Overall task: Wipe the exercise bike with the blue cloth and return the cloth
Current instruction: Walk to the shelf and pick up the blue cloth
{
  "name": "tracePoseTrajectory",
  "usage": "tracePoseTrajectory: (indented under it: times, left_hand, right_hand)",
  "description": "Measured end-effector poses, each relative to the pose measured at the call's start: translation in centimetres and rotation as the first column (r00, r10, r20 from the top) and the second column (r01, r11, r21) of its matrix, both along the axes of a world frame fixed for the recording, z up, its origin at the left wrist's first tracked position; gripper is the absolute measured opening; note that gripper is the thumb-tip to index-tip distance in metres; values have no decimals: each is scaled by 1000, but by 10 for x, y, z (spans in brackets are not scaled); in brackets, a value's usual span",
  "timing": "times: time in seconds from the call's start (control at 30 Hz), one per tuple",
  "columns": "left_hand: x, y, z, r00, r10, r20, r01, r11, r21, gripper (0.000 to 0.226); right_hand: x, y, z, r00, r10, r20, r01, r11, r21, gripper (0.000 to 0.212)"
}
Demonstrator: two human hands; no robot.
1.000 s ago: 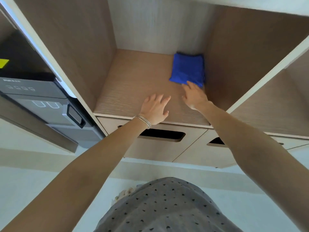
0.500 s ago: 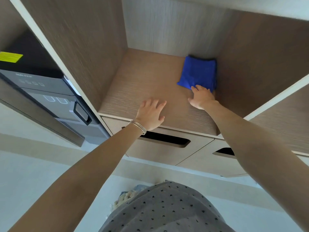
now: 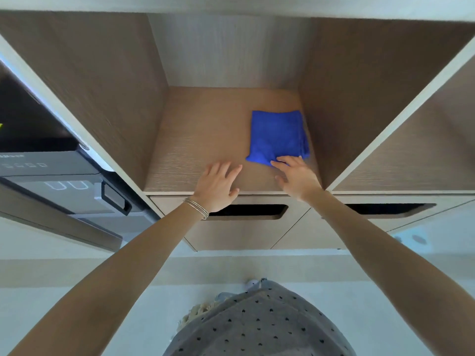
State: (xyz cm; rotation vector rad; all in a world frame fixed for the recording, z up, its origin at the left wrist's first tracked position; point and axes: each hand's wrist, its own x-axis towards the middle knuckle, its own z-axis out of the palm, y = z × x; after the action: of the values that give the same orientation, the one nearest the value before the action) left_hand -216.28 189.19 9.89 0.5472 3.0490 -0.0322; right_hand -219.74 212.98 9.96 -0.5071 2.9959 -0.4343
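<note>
Head view looks down into an open wooden cubby [image 3: 205, 140], and I see the blue cloth [image 3: 276, 136] lying folded flat on the cubby floor, toward the right side, close to the right wall but short of the back wall. My right hand [image 3: 298, 177] reaches in palm down with fingers [image 3: 279, 165] spread; their tips rest on the near edge of the cloth, nothing pinched or gripped. My left hand [image 3: 217, 185] lies flat and open on the bare shelf surface near the front lip, just left of the right hand and not touching the cloth. A set of thin bangles [image 3: 196, 208] circles the left wrist.

Below the shelf front I see two drawers, each with a dark cut-out handle slot: the left drawer [image 3: 246, 227] directly under my hands, the right drawer [image 3: 385, 217] beside it. A second cubby [image 3: 421, 155] opens to the right past a white divider. At the far left a dark grey appliance [image 3: 51, 181] with a handle stands against the unit. A grey dotted garment [image 3: 259, 325] fills the bottom of the view.
</note>
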Motion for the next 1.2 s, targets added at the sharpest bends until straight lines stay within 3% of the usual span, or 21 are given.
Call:
tracePoseTrajectory:
  times: [0.23,0.37,0.53,0.67,0.87,1.2]
  left_hand:
    - [16,-9,2,995,-94,-34,95,995,35,64]
    - [17,-11,2,993,-114,-35,116,991,60,66]
    - [14,-5,6,986,-158,-45,161,984,73,66]
    - [13,1,7,983,-179,-41,182,982,58,68]
    - [15,-1,9,981,-188,-46,191,980,62,69]
    - [34,-22,17,950,-303,-74,310,942,127,75]
  right_hand:
    - [60,-10,3,996,36,-80,-39,998,-41,40]
    - [57,-4,9,993,77,-94,-78,997,-8,50]
    - [27,-1,15,991,-19,131,24,999,-38,79]
    - [26,-2,11,991,-99,86,109,987,-119,70]
    - [48,-6,9,986,-150,-75,135,976,-169,35]
    - [95,-32,29,973,-226,37,226,922,-314,34]
